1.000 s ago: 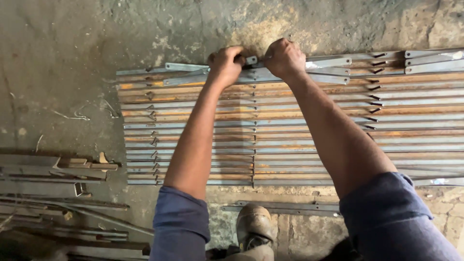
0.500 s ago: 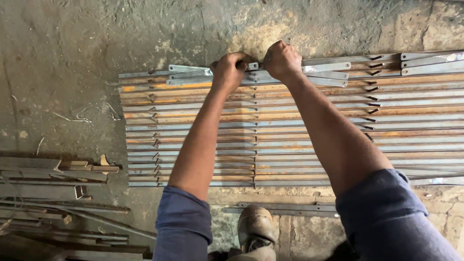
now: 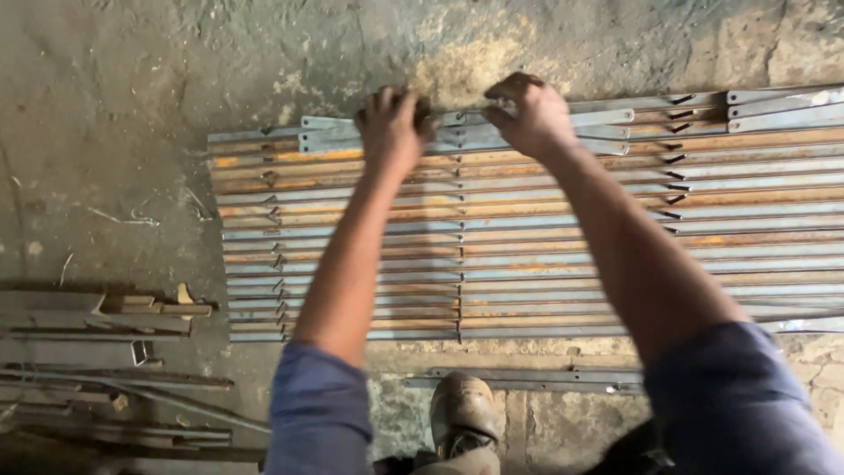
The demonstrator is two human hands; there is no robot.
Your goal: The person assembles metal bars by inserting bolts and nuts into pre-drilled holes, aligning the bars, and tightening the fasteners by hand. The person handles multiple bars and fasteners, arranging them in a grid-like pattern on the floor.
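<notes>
Many long, rusty flat metal strips (image 3: 527, 255) lie side by side on the concrete floor, forming a wide row. My left hand (image 3: 391, 127) and my right hand (image 3: 527, 113) both reach to the far edge of the row. Each hand is closed on the grey metal strip (image 3: 466, 123) that lies on top of the farthest ones. The hands are close together, near the strip's middle. Both arms stretch across the row, with blue sleeves at the bottom of the view.
A pile of loose metal offcuts and angle pieces (image 3: 97, 317) lies at the left. A single strip (image 3: 545, 378) lies near my worn shoe (image 3: 462, 413) at the bottom. Rough stained concrete (image 3: 132, 88) surrounds the row.
The grey top strip has shifted slightly to the right with both hands on it. My hands stay closed at the far edge of the row.
</notes>
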